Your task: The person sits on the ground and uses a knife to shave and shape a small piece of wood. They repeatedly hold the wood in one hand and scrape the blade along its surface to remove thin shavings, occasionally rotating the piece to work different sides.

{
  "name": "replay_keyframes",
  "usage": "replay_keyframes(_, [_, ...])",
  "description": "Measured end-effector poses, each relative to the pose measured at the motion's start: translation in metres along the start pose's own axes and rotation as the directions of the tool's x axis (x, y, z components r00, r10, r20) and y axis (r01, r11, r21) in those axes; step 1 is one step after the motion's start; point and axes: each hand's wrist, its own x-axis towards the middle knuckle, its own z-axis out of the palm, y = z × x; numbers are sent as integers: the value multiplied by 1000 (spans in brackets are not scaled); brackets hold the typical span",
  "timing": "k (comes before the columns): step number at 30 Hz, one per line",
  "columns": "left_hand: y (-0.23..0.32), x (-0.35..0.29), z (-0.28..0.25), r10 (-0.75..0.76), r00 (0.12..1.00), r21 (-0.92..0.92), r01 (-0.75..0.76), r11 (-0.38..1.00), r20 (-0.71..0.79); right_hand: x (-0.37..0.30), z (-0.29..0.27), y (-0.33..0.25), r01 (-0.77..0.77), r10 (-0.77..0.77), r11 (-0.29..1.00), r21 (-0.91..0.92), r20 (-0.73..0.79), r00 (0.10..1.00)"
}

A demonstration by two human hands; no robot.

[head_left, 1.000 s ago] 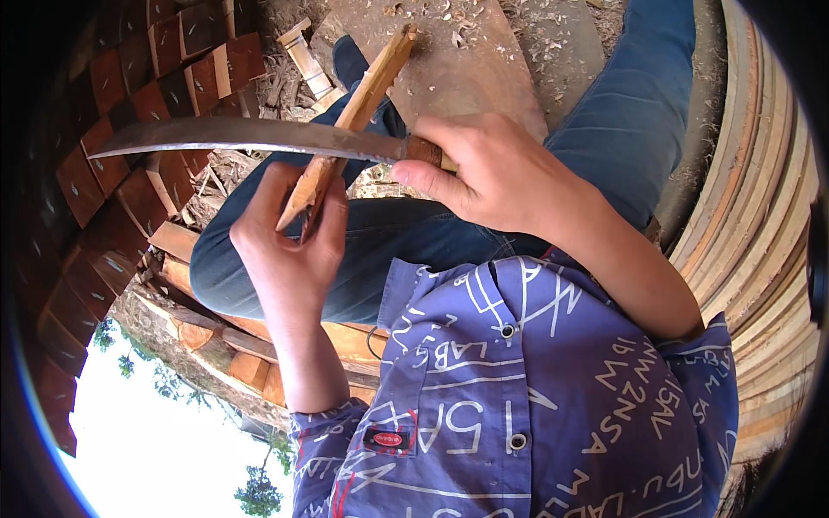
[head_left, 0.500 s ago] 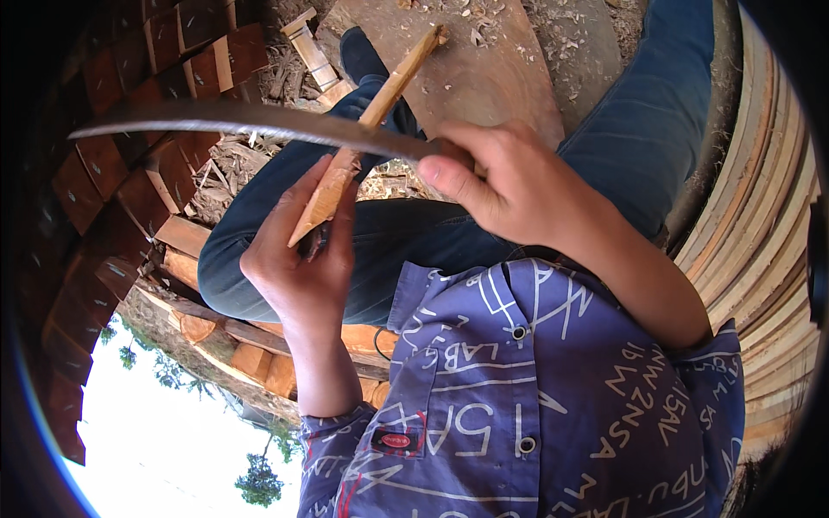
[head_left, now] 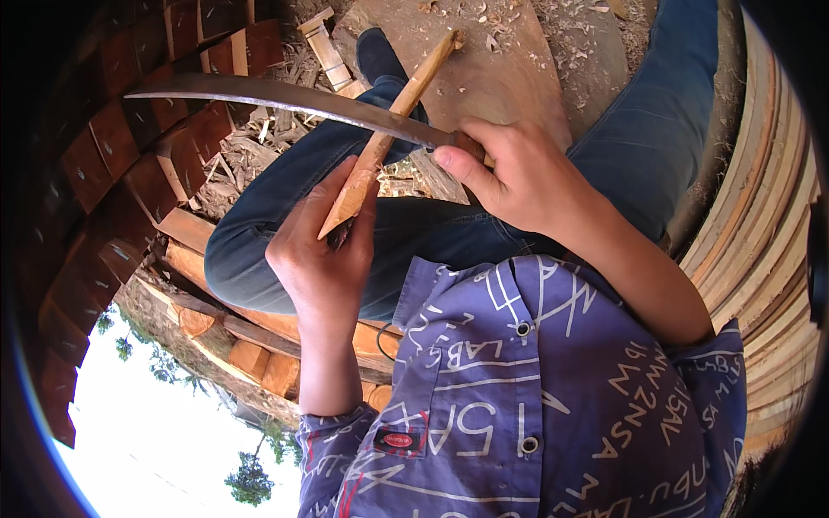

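Observation:
My left hand is closed around the lower part of a wooden stick, whose near end is cut to a slanting, pale point. The stick leans away toward the upper right. In my right hand is the wooden handle of a machete with a long, slightly curved blade. The blade reaches left across the stick, above my left fingers, and hides a short piece of it. Whether its edge touches the wood, I cannot tell. Part of my left fingers is behind the stick.
My legs in blue jeans are bent below my hands. A broad wooden board with shavings lies ahead. Stacked wooden shingles stand at left, and layered wooden strips curve along the right. A small wooden piece lies near my foot.
The machete has shifted right and slightly up the stick, its tip now higher and farther right. Both hands and the stick appear a little farther right, partly because the whole view shifted.

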Motion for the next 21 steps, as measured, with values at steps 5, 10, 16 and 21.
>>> replay_keyframes(5, [-1, 0, 1, -23, 1000, -19, 23, 1000, -6, -5, 2, -22, 41, -41, 999, 2, 13, 999])
replay_keyframes(10, [-1, -3, 2, -17, 1000, -55, 16, 998, -24, 0, 0, -7, -54, 54, 999, 6, 8, 999])
replay_keyframes(16, [0, -1, 4, -60, 998, -70, 58, 996, -18, -2, 0, -25, 23, -23, 1000, -14, -2, 1000])
replay_keyframes(21, [-3, -1, 6, -50, 998, -97, 47, 994, -29, 4, 2, -2, -7, 3, 993, -116, -39, 999])
